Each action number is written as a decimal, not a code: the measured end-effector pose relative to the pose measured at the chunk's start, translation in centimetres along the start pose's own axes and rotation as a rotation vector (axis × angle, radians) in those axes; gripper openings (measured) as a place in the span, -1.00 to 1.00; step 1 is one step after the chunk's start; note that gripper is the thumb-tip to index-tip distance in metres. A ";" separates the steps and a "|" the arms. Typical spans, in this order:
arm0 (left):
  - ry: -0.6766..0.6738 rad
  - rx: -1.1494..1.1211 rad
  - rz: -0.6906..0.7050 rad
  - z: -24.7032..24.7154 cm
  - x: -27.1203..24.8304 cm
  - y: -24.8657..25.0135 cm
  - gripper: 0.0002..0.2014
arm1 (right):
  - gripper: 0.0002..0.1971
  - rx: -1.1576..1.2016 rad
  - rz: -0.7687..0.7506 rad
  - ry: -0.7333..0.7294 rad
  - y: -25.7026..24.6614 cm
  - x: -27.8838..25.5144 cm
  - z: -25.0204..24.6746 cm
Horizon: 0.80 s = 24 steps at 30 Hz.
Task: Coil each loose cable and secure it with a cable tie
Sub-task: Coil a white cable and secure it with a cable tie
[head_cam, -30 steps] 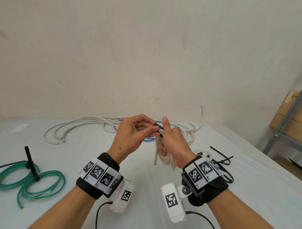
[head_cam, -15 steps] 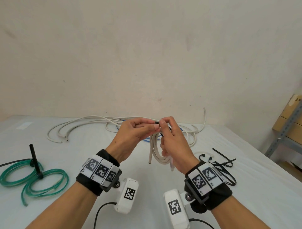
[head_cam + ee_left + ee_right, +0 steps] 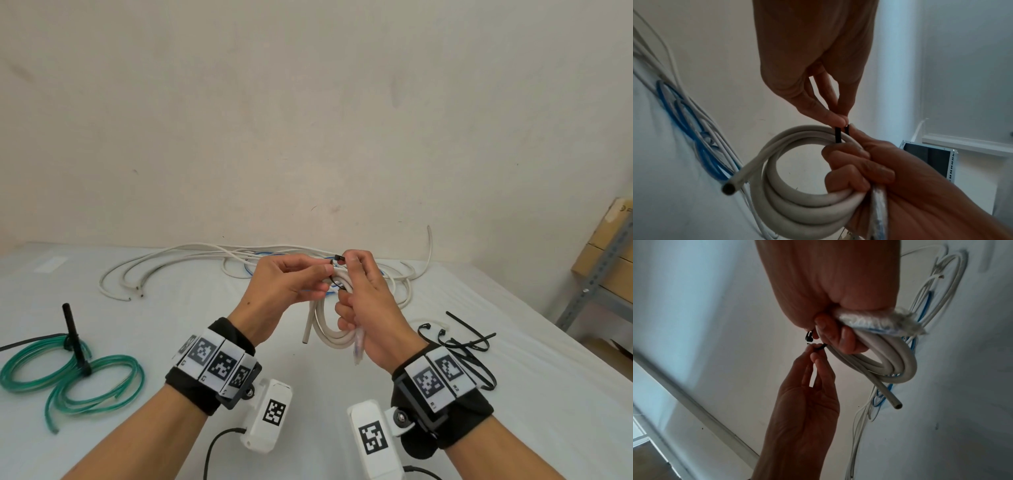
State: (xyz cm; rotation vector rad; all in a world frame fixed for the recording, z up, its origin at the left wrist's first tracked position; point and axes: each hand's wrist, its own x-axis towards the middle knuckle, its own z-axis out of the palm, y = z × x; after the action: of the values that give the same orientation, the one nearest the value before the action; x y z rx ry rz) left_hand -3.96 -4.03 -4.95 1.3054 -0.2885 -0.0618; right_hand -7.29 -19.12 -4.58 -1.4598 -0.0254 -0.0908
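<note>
Both hands (image 3: 284, 287) (image 3: 368, 308) hold upright coil (image 3: 797, 199), tie (image 3: 838, 134) vertical

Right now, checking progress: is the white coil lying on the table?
No, the right hand holds the white coil above the table.

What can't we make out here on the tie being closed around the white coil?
- Tie tip in the head or not: head view too small; left hand fingertips cover it in left wrist view.
- Black cable tie underside: hidden behind white coil.
- Right hand palm: covers the coil's near side; right wrist view is blurred.
</note>
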 end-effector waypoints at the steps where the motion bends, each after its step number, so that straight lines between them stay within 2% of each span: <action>1: 0.000 0.019 0.004 0.0 0.0 0.0 -0.83 | -0.77 0.000 0.003 0.001 0.1 0.0 0.0; 10: -0.003 0.084 0.028 -0.3 0.2 -0.1 -0.89 | -0.75 -0.053 0.011 -0.006 0.4 0.4 0.0; 16: 0.005 0.091 0.069 -0.9 0.5 0.0 -0.90 | -0.78 -0.173 -0.006 -0.017 0.2 0.6 0.3; 24: 0.012 0.128 0.098 -1.1 0.6 0.0 -0.94 | -0.81 -0.167 0.039 -0.027 -0.3 1.0 0.5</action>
State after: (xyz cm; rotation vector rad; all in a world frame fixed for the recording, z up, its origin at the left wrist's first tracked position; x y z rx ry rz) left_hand -3.08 -3.16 -5.04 1.4158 -0.3502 0.0480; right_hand -6.31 -18.69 -4.17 -1.6279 -0.0116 -0.0422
